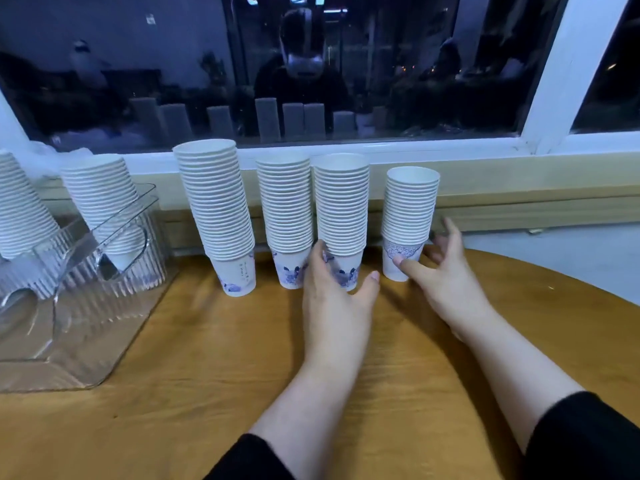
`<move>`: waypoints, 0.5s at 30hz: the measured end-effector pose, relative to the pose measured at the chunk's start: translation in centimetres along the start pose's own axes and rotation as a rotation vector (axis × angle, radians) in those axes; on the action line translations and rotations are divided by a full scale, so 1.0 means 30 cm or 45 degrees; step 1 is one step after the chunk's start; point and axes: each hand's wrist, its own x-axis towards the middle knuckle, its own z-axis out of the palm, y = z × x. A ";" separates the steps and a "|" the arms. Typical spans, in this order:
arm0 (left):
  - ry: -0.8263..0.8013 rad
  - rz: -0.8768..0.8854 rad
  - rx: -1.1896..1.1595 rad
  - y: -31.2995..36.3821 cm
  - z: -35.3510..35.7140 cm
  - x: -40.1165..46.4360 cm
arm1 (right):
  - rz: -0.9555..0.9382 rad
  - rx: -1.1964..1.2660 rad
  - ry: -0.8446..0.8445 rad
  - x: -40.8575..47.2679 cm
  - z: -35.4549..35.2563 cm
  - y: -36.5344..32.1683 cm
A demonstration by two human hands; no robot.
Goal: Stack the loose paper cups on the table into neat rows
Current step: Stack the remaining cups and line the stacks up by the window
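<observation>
Four upright stacks of paper cups stand in a row along the far edge of my wooden table (207,358), below a dark window. My left hand (334,296) cups the base of the third stack (342,209), fingers and thumb curved around it. My right hand (446,271) has its fingers spread, touching the shorter fourth stack (408,216). I judge I am evening out the row; next, close the gap between these two stacks.

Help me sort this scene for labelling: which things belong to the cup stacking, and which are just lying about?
Part of the job:
- four tall stacks of white paper cups in a row on the round wooden table
- left hand at the third stack's base
- right hand at the short fourth stack

Lying about:
- clear ribbed plastic bin holding two more leaning cup stacks
- dark window
</observation>
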 end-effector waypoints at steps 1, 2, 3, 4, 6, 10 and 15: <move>0.026 -0.001 0.002 -0.001 0.019 0.013 | -0.014 0.027 -0.022 0.018 0.002 0.004; 0.047 -0.002 0.009 -0.002 0.036 0.026 | -0.034 0.044 -0.037 0.034 0.006 0.010; 0.063 -0.002 0.011 -0.002 0.051 0.036 | -0.052 0.053 -0.043 0.047 0.009 0.017; 0.074 -0.004 0.004 -0.001 0.068 0.047 | -0.067 0.054 -0.041 0.057 0.013 0.022; 0.083 -0.004 -0.039 -0.002 0.095 0.068 | -0.097 0.049 -0.019 0.071 0.017 0.029; 0.048 -0.041 -0.155 -0.004 0.130 0.119 | -0.145 0.079 -0.010 0.069 0.014 0.027; -0.025 -0.009 -0.203 0.007 0.115 0.143 | -0.164 0.091 -0.009 0.027 -0.008 0.011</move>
